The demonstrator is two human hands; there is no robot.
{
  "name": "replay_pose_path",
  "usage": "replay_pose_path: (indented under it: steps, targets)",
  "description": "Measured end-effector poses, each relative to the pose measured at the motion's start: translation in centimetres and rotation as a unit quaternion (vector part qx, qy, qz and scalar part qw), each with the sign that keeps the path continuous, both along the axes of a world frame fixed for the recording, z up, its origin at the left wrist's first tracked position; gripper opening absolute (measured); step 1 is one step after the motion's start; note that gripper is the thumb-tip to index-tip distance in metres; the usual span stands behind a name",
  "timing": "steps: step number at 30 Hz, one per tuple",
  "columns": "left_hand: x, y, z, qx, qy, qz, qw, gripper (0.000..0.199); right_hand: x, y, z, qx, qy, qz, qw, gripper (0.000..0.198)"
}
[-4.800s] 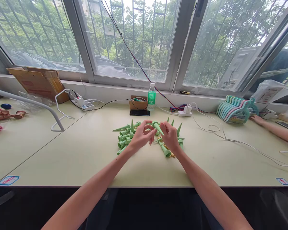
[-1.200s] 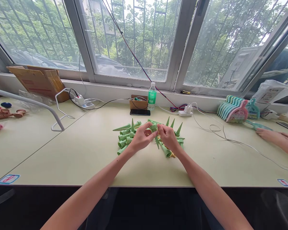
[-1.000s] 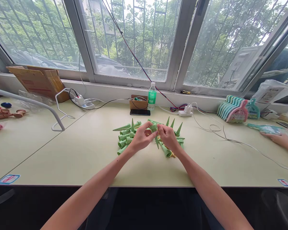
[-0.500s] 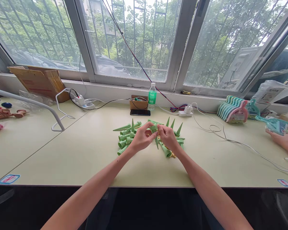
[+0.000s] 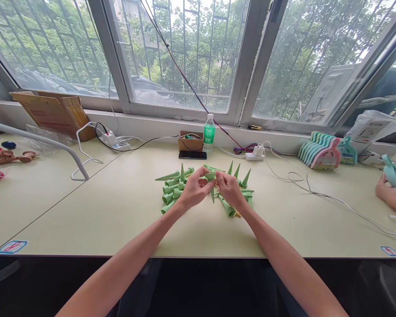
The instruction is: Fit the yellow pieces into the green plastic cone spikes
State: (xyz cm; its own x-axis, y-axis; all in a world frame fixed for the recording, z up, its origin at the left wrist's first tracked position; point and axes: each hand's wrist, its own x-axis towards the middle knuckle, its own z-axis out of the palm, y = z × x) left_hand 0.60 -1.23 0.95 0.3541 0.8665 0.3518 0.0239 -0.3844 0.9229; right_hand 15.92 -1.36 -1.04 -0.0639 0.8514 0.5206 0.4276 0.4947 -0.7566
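Observation:
Over the middle of the table, my left hand is closed on a green plastic watering spike, its wide collar up and its point down. Pinched fingers of my right hand meet the collar from the right; whatever small thing they hold is hidden. Several more green spikes lie in a pile left of my hands, mostly on their sides. To the right, some spikes stand point up, and one lying spike shows its open end. Small yellowish pieces peek out beside it.
Behind the pile are a black phone, a small cardboard box and a green-labelled bottle. White cables cross the table's right side. Pastel dustpan-like pieces stand at right, near another person's hand holding a blue piece.
The spike in my left hand has tilted more upright and shifted slightly left. My right hand stays against its collar. The other person's hand has turned the blue piece and moved right.

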Motion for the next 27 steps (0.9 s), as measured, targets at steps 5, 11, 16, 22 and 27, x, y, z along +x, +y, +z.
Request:
replay_pose_path:
  steps: [5,11,16,22,27]
  targets:
    - [0.1,0.1,0.1,-0.019,-0.005,0.010,1.000,0.032,-0.1,-0.2,0.0,-0.003,0.007,0.011,1.000,0.046]
    - [0.0,0.1,-0.1,0.001,-0.007,0.009,1.000,0.032,-0.1,-0.2,0.0,-0.016,0.014,0.015,1.000,0.044]
    - [0.0,0.3,-0.5,0.014,0.021,0.028,0.999,0.030,-0.1,-0.2,0.1,-0.019,0.012,0.015,1.000,0.045]
    - [0.2,0.4,-0.8,0.059,0.036,0.053,0.996,0.026,0.0,0.0,0.0,-0.023,0.017,0.012,1.000,0.046]
    - [0.4,0.5,-0.9,0.136,0.057,0.084,0.986,0.018,0.1,0.2,-0.1,-0.033,0.031,0.012,0.999,0.046]
